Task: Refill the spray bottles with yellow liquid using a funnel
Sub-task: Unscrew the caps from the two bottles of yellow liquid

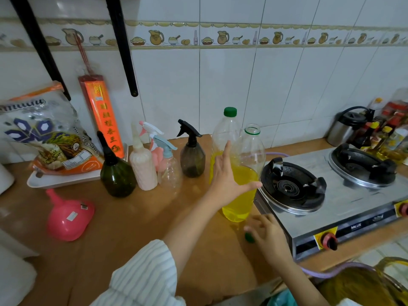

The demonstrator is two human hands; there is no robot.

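Two tall clear bottles hold yellow liquid. The near one (242,202) has no cap; the one behind it (227,129) has a green cap. My left hand (227,180) is spread open against the front of these bottles, thumb pointing right. My right hand (268,236) is blurred, its fingers loosely bent beside a loose green cap (249,237) on the counter. A pink funnel (66,219) lies on its side at the left. The spray bottles stand in a row: dark green (117,175), cream (142,166), clear with a blue trigger (169,171), smoky grey with a black trigger (192,155).
A two-burner gas stove (331,217) sits right of the bottles, with condiment bottles (379,138) and a kettle (346,127) behind it. At the back left a white tray (64,181) holds a noodle bag, and a red incense packet (106,120) leans on the tiled wall.
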